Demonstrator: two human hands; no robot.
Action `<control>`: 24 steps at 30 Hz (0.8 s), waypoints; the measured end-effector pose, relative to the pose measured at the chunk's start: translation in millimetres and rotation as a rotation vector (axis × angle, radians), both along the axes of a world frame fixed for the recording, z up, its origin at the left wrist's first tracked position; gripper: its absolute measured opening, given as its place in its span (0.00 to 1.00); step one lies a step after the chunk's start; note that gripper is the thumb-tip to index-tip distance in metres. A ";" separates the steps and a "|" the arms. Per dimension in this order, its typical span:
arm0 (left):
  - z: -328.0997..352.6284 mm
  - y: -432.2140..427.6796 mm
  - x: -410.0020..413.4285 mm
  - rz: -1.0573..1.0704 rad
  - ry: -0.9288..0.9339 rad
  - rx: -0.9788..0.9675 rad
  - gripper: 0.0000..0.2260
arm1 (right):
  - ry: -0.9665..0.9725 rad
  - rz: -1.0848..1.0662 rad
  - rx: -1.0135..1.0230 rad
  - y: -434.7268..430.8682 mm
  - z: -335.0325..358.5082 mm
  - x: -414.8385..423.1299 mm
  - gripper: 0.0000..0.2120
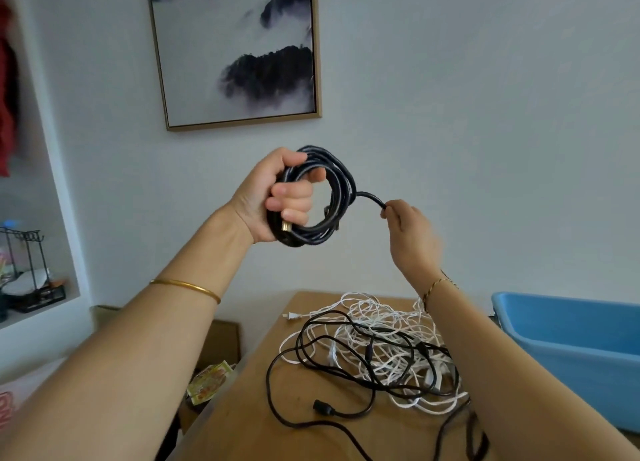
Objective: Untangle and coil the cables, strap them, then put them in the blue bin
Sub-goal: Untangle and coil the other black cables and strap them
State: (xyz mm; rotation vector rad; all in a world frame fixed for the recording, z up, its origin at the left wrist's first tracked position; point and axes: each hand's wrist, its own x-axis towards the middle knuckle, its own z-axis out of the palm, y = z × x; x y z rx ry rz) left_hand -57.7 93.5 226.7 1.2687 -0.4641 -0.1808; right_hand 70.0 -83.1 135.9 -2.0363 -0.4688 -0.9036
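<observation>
On wooden table (pixel 242 408), tangled cables (pixel 374 353); blue bin (pixel 571 339) beside

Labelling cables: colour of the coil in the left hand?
The coil is black, clearest in head view.

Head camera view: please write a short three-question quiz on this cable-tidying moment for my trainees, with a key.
1. True or false: the left hand grips the black cable coil, outside the blue bin.
2. What does the right hand pinch? A the coil's loose end; B a white plug; C a strap.
3. Fill in: white and black cables lie tangled on the wooden ____.
Key: 1 true; 2 A; 3 table.
</observation>
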 end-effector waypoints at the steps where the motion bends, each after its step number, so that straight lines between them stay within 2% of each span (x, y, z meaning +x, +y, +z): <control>1: 1.4 -3.1 0.5 0.060 -0.017 -0.057 0.10 | 0.017 0.008 0.009 0.3 -4.2 1.2 0.12; 4: 8.8 -9.4 2.1 0.215 -0.041 -0.353 0.12 | 0.063 0.027 0.006 0.0 -14.8 2.8 0.12; 6: 13.3 -11.1 4.5 0.273 -0.018 -0.518 0.13 | 0.181 0.087 -0.001 0.2 -22.8 4.9 0.12; 7: 13.8 -13.3 5.0 0.299 -0.005 -0.486 0.13 | 0.253 0.122 -0.011 1.0 -26.4 5.7 0.12; 10: 7.3 -22.4 7.3 0.387 0.042 -0.107 0.13 | 0.324 0.195 -0.061 3.7 -30.5 5.1 0.13; 13: -4.0 -26.3 11.9 0.447 0.068 0.183 0.12 | 0.249 0.416 0.188 2.8 -19.5 -14.3 0.17; 16: -11.4 -26.1 14.6 0.494 0.049 0.318 0.10 | 0.190 0.677 0.417 -1.8 -2.4 -34.5 0.15; 19: -16.1 -26.5 16.3 0.511 0.048 0.361 0.09 | 0.189 0.698 0.286 -0.2 7.7 -41.6 0.09; 22: -19.4 -27.7 16.5 0.490 0.058 0.402 0.09 | 0.097 0.564 0.092 5.1 9.9 -39.3 0.04; 24: -21.2 -28.7 15.8 0.455 0.061 0.419 0.09 | 0.042 0.475 0.056 7.9 10.3 -38.7 0.07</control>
